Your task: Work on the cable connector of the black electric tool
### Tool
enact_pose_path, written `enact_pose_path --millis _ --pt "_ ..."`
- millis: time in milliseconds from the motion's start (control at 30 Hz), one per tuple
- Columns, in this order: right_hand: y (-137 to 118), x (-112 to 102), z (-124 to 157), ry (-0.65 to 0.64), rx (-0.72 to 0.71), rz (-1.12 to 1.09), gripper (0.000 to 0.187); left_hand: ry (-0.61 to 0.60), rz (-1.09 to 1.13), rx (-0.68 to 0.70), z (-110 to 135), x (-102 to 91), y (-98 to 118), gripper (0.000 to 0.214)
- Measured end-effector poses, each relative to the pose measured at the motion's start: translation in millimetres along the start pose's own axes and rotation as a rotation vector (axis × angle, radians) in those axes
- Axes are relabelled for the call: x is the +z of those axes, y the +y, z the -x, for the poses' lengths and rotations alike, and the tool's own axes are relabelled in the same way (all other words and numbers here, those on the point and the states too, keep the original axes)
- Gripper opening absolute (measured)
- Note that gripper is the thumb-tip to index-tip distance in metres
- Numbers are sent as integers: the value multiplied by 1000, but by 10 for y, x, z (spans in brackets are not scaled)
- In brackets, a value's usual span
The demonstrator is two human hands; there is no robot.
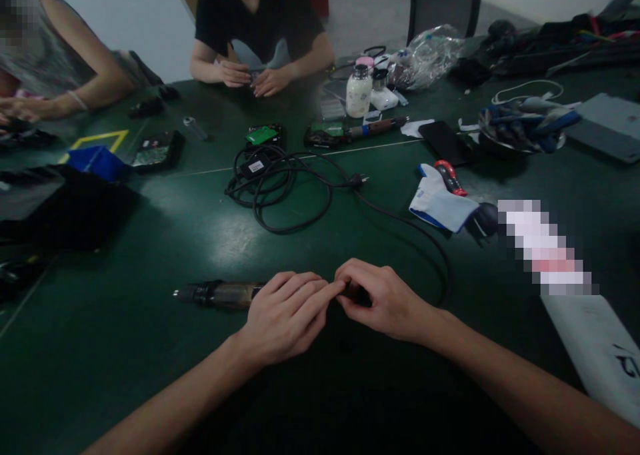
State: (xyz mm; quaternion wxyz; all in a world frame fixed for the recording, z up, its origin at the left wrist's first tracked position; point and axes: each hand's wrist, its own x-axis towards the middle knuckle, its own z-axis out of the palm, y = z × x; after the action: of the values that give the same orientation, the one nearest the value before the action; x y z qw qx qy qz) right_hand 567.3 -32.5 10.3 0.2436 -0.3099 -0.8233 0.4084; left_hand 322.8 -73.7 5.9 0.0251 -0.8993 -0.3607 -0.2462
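Observation:
An electric screwdriver (pixel 220 294), dark with a brownish see-through body, lies across the table in front of me, its metal tip pointing left. My left hand (pixel 289 312) is closed over its body from above and hides the rear part. Close beside it, my right hand (pixel 377 298) has thumb and fingers curled around a dark piece at the screwdriver's rear end. Whether that piece is the tail or a cord connector I cannot tell. A black cord (pixel 410 218) passes behind my right wrist and leads back to a coil with a power adapter (pixel 254 166).
Beyond the cord lie circuit-board units (pixel 263 135) and another screwdriver-like tool (pixel 377 128). A work glove (pixel 440 198), a red-black handle (pixel 450 177) and a long white box (pixel 590 335) are on the right. Black cases (pixel 65 208) stand left. Two people sit opposite.

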Motion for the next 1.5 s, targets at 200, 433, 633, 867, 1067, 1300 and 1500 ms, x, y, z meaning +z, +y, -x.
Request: enact_pose_path --millis 200,433,633,867,1067,1300,1500 --pt "-2 -2 -2 -4 5 -1 17 -11 -9 11 6 2 -10 51" --pt "17 5 0 -13 0 6 17 5 -17 8 -8 -5 -4 49" --pt "23 4 1 -17 6 1 18 21 -25 11 -21 12 -3 51" --pt "5 1 1 -17 16 -2 19 21 -19 6 -14 8 -6 51" --pt "12 1 -1 -15 11 8 18 12 -10 7 -15 6 0 52" --pt "11 -6 -5 -16 3 9 17 -25 40 5 -3 -24 6 58" --pt "17 0 -4 -14 -6 16 16 -30 38 10 4 -11 1 57"
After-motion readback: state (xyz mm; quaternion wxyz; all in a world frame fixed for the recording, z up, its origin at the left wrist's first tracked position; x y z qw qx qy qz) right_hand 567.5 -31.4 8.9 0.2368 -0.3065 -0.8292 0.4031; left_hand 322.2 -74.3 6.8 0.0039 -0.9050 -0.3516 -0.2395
